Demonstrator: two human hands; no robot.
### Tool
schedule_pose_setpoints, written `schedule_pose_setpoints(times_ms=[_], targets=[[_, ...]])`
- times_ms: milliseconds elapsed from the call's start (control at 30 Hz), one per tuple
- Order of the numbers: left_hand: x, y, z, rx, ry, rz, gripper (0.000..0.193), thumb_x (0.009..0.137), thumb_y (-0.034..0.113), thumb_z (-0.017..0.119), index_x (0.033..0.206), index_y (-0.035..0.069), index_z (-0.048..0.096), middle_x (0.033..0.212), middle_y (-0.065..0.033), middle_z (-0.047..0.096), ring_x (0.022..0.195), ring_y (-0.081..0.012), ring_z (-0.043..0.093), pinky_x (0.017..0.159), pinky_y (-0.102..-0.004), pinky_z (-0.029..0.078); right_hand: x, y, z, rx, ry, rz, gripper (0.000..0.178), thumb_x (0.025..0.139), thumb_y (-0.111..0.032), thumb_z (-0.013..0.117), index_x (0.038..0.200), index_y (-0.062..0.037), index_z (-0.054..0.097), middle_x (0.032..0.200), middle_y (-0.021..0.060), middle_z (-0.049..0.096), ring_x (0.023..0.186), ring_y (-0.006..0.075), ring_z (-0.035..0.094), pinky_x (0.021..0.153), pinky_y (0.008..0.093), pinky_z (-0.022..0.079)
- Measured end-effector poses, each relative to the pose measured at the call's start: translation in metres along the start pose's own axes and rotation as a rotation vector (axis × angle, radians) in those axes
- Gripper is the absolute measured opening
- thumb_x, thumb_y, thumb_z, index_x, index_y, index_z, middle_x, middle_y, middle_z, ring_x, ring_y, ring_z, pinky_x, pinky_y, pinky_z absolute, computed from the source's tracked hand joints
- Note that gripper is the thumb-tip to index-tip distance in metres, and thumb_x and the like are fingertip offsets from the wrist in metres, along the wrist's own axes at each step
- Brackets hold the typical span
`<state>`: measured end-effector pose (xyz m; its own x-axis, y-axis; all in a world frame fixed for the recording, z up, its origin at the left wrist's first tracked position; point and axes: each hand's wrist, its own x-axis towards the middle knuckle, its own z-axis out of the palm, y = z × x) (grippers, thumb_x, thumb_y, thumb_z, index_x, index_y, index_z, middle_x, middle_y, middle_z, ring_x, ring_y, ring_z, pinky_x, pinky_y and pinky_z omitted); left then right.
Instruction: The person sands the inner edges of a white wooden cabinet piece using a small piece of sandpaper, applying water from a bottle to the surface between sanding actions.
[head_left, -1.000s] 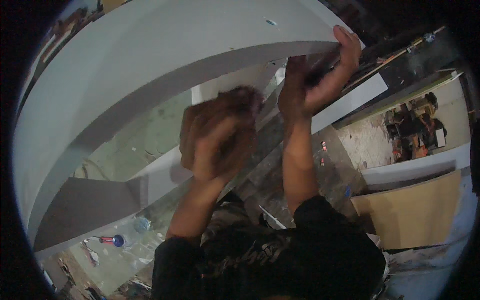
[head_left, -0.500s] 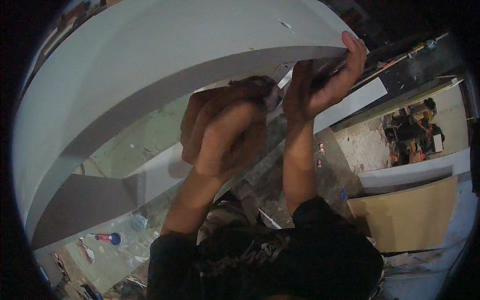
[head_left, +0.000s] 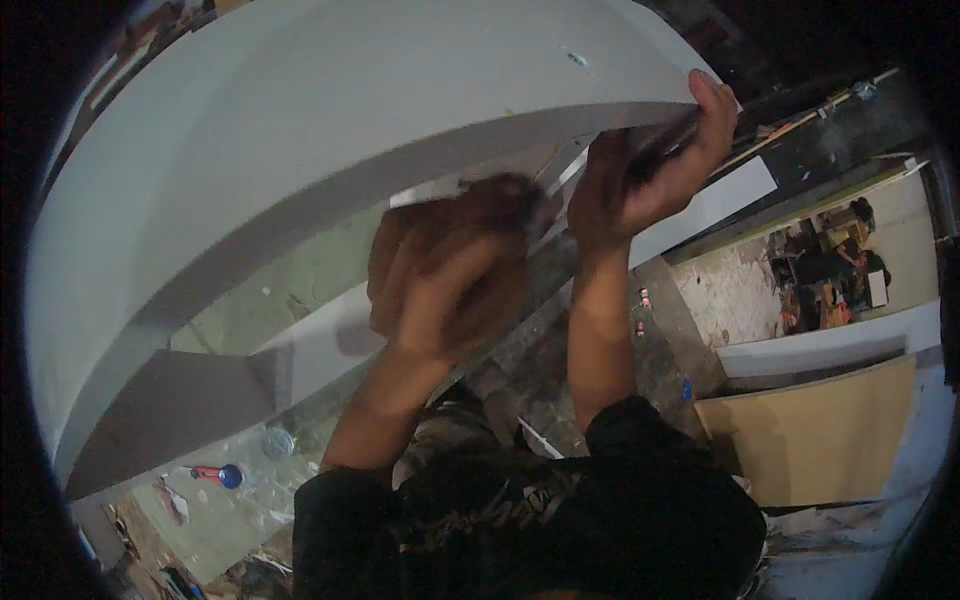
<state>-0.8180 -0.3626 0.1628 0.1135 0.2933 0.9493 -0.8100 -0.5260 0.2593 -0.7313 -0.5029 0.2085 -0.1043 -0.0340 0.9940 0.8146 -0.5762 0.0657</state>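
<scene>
A large white panel (head_left: 330, 80) with a long curved edge spans the upper view. My right hand (head_left: 665, 185) is wrapped round its right end, with fingertips showing over the corner. Below the curved edge, my left hand (head_left: 445, 275) is curled closed and smeared by motion. Something dark shows at its top, too blurred to name. Beneath the white panel, a grey-white board (head_left: 315, 335) runs slantwise behind my left hand.
At lower left, a red-handled tool with a round blue end (head_left: 230, 476) lies beside a clear round container (head_left: 278, 442). A tan board (head_left: 815, 430) stands at right. Cluttered items (head_left: 835, 265) lie beyond it. A white strip (head_left: 540, 437) is on the floor.
My left hand has shifted slightly down, still curled. The panel's curved edge sits a little lower in view, and my right hand keeps its place on the end.
</scene>
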Motion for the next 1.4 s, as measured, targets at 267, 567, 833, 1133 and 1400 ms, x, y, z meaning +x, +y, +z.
schedule_pose_setpoints(times_ms=[267, 567, 833, 1133, 1400], targets=[[-0.012, 0.000, -0.005, 0.019, -0.029, -0.063, 0.037, 0.068, -0.016, 0.079, 0.091, 0.002, 0.056, 0.082, -0.0156, 0.071, 0.075, -0.0244, 0.068, 0.067, -0.0337, 0.054, 0.002, -0.002, 0.004, -0.003, 0.011, 0.007, 0.061, 0.087, -0.041, 0.069, 0.126, 0.0028, 0.051, 0.117, 0.0185, 0.052, 0.113, 0.0347, 0.045, 0.101, 0.0490, 0.032], [-0.023, 0.008, -0.009, 0.041, -0.049, -0.111, 0.035, 0.068, -0.017, 0.077, 0.089, 0.003, 0.057, 0.082, -0.0150, 0.070, 0.076, -0.0234, 0.067, 0.066, -0.0333, 0.054, 0.000, -0.003, 0.000, 0.027, 0.011, 0.053, 0.063, 0.086, -0.040, 0.070, 0.128, 0.0028, 0.050, 0.122, 0.0178, 0.051, 0.120, 0.0353, 0.042, 0.107, 0.0512, 0.028], [0.004, 0.004, 0.008, -0.075, 0.085, -0.074, 0.035, 0.067, -0.016, 0.071, 0.094, 0.003, 0.061, 0.089, -0.0125, 0.072, 0.078, -0.0244, 0.069, 0.067, -0.0324, 0.054, -0.001, -0.005, 0.004, 0.055, 0.000, 0.090, 0.063, 0.087, -0.039, 0.070, 0.129, 0.0027, 0.048, 0.125, 0.0185, 0.048, 0.123, 0.0354, 0.039, 0.108, 0.0508, 0.028], [-0.021, 0.011, -0.015, 0.042, -0.126, -0.142, 0.036, 0.069, -0.016, 0.078, 0.093, 0.001, 0.056, 0.084, -0.0149, 0.069, 0.076, -0.0238, 0.068, 0.070, -0.0332, 0.054, 0.000, -0.008, -0.004, 0.011, -0.054, 0.070, 0.062, 0.089, -0.036, 0.070, 0.131, 0.0021, 0.046, 0.128, 0.0175, 0.045, 0.123, 0.0319, 0.041, 0.106, 0.0468, 0.032], [0.017, 0.004, 0.004, -0.029, 0.010, -0.014, 0.037, 0.069, -0.016, 0.078, 0.093, 0.000, 0.057, 0.084, -0.0144, 0.070, 0.075, -0.0232, 0.068, 0.067, -0.0304, 0.054, 0.002, -0.006, 0.001, 0.046, -0.033, 0.080, 0.061, 0.089, -0.038, 0.069, 0.129, 0.0034, 0.047, 0.122, 0.0184, 0.046, 0.120, 0.0336, 0.041, 0.105, 0.0482, 0.033]])
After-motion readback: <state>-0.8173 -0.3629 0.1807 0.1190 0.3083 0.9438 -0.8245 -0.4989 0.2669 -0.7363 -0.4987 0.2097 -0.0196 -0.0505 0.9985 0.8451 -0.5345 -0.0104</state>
